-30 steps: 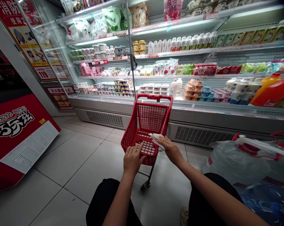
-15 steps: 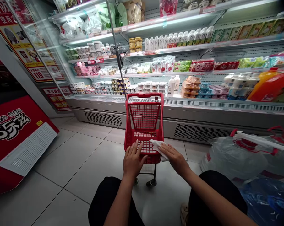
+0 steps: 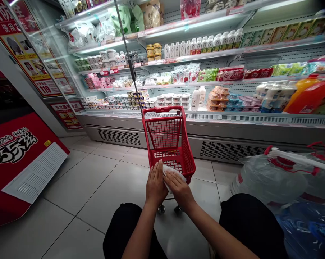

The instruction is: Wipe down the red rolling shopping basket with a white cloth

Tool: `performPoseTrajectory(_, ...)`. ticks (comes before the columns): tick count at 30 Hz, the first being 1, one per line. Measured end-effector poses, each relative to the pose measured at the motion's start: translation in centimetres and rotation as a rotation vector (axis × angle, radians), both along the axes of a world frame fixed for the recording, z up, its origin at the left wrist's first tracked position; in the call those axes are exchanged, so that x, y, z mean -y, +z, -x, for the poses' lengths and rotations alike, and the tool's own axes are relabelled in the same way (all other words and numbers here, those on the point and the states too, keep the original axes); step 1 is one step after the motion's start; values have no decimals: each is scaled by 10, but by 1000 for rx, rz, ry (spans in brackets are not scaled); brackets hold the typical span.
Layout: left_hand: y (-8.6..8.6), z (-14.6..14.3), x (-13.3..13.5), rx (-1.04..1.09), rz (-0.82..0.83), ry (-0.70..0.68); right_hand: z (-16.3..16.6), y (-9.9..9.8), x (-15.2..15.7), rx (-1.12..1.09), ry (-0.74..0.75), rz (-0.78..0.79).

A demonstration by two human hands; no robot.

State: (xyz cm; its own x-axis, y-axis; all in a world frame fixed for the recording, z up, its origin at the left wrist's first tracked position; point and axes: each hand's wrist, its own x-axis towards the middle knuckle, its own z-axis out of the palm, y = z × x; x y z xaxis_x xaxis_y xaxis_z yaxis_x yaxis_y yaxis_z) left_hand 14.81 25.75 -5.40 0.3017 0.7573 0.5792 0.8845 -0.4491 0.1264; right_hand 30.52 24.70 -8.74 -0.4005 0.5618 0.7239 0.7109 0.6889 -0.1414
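A small red shopping cart (image 3: 188,158) with a lattice basket stands in front of me, turned slightly askew. My left hand (image 3: 155,185) lies with fingers stretched out at the near left edge of the basket. Right beside it, my right hand (image 3: 179,187) holds a white cloth (image 3: 166,168) under its fingers against the near rim. The two hands almost meet, and they hide much of the basket's near end. Two of the cart's wheels show below my hands.
Behind the cart runs an open refrigerated shelf unit (image 3: 168,126) stocked with bottles, tubs and packs. Large water bottles (image 3: 270,180) stand at right. A red freezer cabinet (image 3: 24,158) is on the left. A thin dark pole (image 3: 131,70) rises behind the cart. My knees frame the tiled floor.
My right hand has moved left with the cloth, close to my left hand. The cart's near end has swung to the right. My left hand has shifted slightly right and turned more edge-on.
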Motion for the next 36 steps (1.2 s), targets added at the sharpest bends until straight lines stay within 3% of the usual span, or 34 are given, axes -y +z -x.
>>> performPoseTrajectory(2,2,10,-2,-14,7,-5,-12,3,2,19,26,13)
performPoseTrajectory(6,7,25,-4,-75,22,10,-73,-1,11,18,-29,25)
performPoseTrajectory(9,10,23,-4,-105,27,12,-112,-6,11,6,-103,41)
performPoseTrajectory(12,9,13,-3,-102,26,22,-127,-7,-1,-20,-157,42)
performPoseTrajectory(21,0,-10,-1,-72,-1,16,-127,-1,-39,-162,-196,73)
performPoseTrajectory(30,-7,-20,7,-88,15,-147,-43,-11,-10,-138,-57,19)
performPoseTrajectory(36,10,-2,-5,-158,-6,-180,-80,-2,-17,-55,-16,41)
